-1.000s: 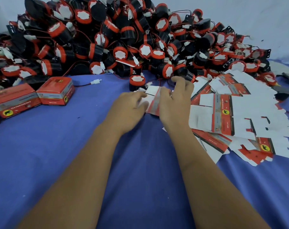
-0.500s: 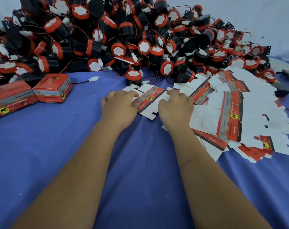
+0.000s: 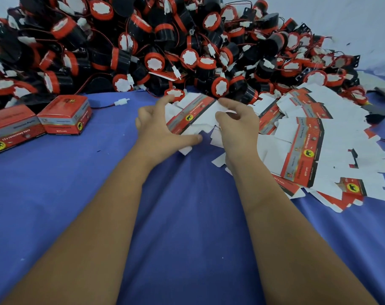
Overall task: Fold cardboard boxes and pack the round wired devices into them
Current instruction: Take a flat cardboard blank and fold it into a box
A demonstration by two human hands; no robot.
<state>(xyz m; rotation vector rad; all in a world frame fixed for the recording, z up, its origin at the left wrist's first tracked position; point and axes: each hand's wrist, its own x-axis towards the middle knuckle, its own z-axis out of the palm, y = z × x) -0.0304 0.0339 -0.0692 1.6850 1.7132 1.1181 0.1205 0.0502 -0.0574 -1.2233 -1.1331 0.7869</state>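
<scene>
Camera on my head, one wide view, looking forward and down, close over my hands [image 3: 238, 128] and forearms

Soft, even, fairly bright light; shadows faint; no glare; wide-angle bending at edges; fingers slightly motion-blurred.

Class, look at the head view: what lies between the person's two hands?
In the head view, a flat unfolded red-and-white cardboard box blank spans the gap between the left hand and the right hand; both hold its edges.
</scene>
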